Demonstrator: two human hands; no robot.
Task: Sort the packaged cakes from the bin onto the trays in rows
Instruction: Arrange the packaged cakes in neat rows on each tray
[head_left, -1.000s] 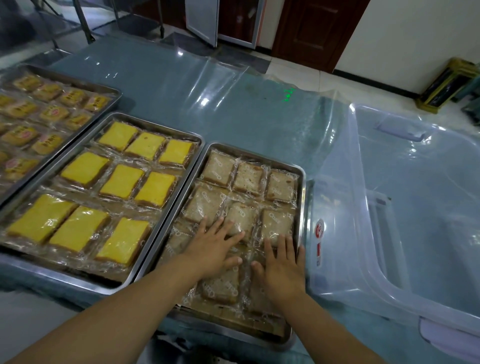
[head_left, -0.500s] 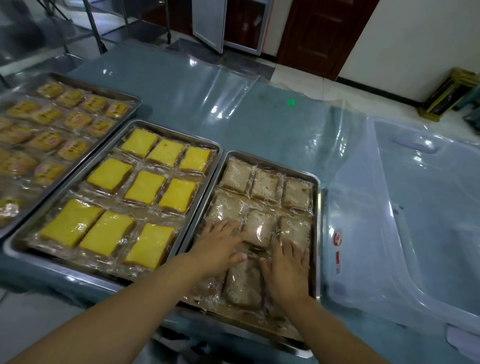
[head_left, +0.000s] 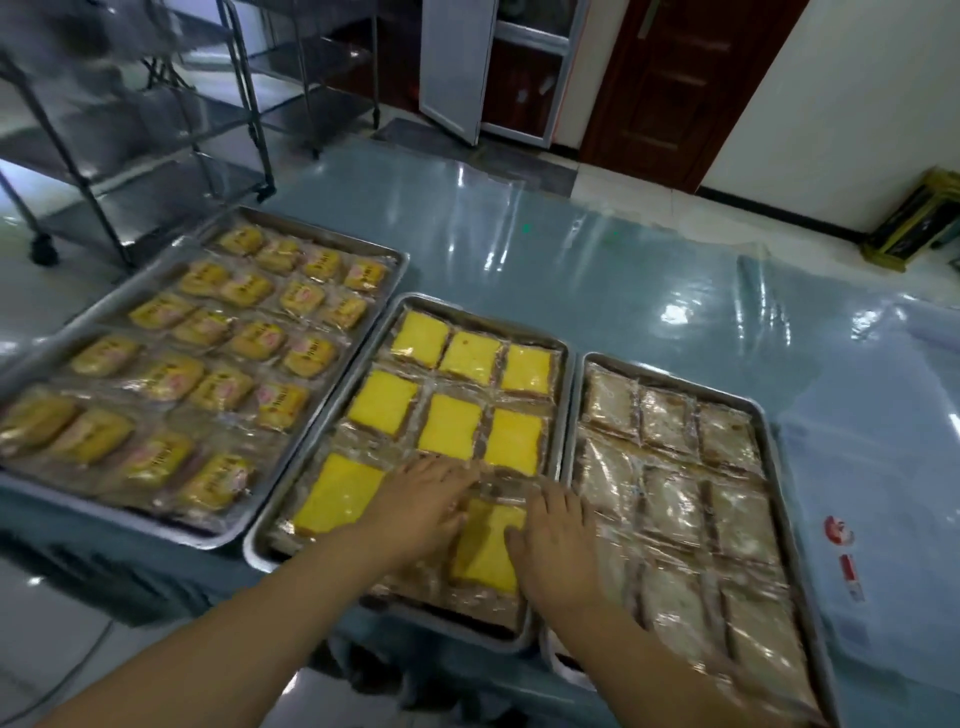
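Steel-blue table (head_left: 597, 280) under clear sheet carries everything. A translucent bin (head_left: 878, 457) stands at the right edge, just beside the right tray. Its inside is mostly out of frame, so I cannot tell whether cakes remain in it.

Three metal trays lie side by side. The left tray (head_left: 322, 236) holds small labelled cakes (head_left: 249, 338) in rows. The middle tray (head_left: 488, 316) holds yellow cakes (head_left: 449, 431) in rows of three. The right tray (head_left: 675, 375) holds brown cakes (head_left: 670, 499), also in rows of three.

Both hands work the near row of the middle tray. The left hand (head_left: 421, 512) lies flat on the wrappers, its fingers straight and slightly apart. The right hand (head_left: 558, 545) rests palm down, its fingers straight and slightly spread, its thumb touching the near-right yellow cake (head_left: 485, 545), which lies between the two hands. Neither hand grips anything.

The step looks like tidying: squaring the near row, with the trays seemingly near full. The next move calls for light, flat pressure to nudge that cake into line with those behind. The slick wrappers may slide or ride over one another. Afterwards, a look into the bin for leftovers.
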